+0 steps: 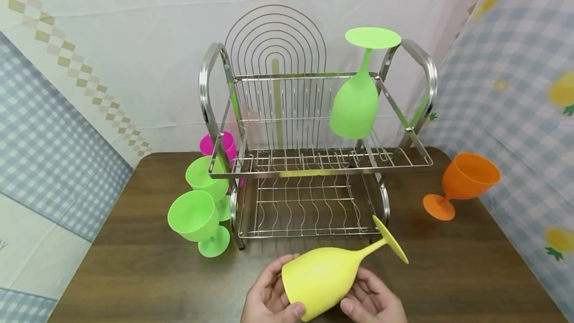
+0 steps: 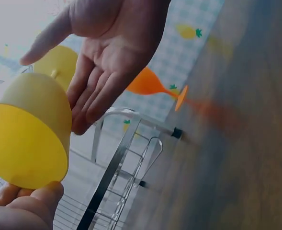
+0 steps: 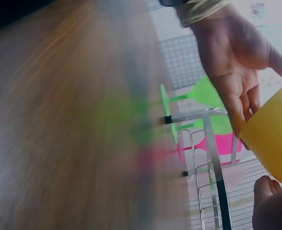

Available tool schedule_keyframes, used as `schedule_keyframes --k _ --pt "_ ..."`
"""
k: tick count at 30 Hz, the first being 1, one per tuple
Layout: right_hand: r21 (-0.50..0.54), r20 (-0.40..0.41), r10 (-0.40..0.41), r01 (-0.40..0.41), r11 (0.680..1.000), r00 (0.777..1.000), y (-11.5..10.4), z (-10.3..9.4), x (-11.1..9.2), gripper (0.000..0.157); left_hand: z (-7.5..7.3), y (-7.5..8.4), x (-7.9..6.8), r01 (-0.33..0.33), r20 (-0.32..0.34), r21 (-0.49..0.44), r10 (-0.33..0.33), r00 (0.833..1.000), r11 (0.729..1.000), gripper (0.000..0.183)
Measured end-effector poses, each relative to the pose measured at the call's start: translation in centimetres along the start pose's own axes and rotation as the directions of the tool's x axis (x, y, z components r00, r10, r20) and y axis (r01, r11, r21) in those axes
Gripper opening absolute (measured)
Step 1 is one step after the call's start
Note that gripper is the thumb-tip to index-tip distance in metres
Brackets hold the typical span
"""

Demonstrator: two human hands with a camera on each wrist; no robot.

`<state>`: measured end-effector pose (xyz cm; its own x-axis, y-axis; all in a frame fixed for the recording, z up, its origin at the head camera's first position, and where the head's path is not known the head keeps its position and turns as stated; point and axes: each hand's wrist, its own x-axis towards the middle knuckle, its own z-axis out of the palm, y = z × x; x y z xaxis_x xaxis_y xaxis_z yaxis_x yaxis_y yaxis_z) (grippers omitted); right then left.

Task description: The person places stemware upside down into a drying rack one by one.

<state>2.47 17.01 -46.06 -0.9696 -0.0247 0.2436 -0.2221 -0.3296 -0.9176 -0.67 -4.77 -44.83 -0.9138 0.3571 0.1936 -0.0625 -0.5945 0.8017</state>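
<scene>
A yellow plastic goblet (image 1: 320, 278) is held tilted on its side above the table's front, foot up to the right. My left hand (image 1: 271, 295) grips it at the rim, thumb in front and fingers behind. My right hand (image 1: 374, 300) touches the bowl near the stem; in the left wrist view this right hand (image 2: 117, 52) has extended fingers along the bowl and a spread thumb. Beyond the goblet stands a two-tier metal dish rack (image 1: 309, 171). A green goblet (image 1: 356, 106) rests upside down on its upper tier, at the right.
Two green goblets, a front one (image 1: 193, 216) and one behind it (image 1: 204, 176), stand left of the rack. A magenta goblet (image 1: 219, 143) is partly hidden behind them. An orange goblet (image 1: 471, 176) stands to the right. Patterned cloth (image 1: 506, 88) borders the wooden table (image 1: 134, 268).
</scene>
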Motion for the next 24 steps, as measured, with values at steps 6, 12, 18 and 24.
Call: schedule_keyframes --k 6,12,18,24 --pt "0.102 0.052 -0.013 0.007 0.995 0.999 0.2 -0.4 0.5 0.052 -0.4 -0.9 0.0 -0.032 0.09 -0.061 0.037 0.995 0.998 0.067" --pt "0.052 0.02 -0.049 0.048 0.998 0.999 -0.8 0.1 0.6 0.057 -0.7 -0.6 0.3 -0.068 0.167 -0.031 0.072 0.983 0.997 0.071" --pt "-0.081 0.033 -0.234 0.235 0.968 0.972 -2.9 0.1 1.3 0.073 -1.8 1.2 0.4 -0.106 0.085 0.262 0.086 0.993 0.959 0.074" --pt "-0.131 0.012 -0.339 0.338 0.932 0.941 -6.1 0.0 1.9 0.075 -3.2 2.0 0.5 -0.042 -0.14 0.595 0.155 0.978 0.803 0.076"
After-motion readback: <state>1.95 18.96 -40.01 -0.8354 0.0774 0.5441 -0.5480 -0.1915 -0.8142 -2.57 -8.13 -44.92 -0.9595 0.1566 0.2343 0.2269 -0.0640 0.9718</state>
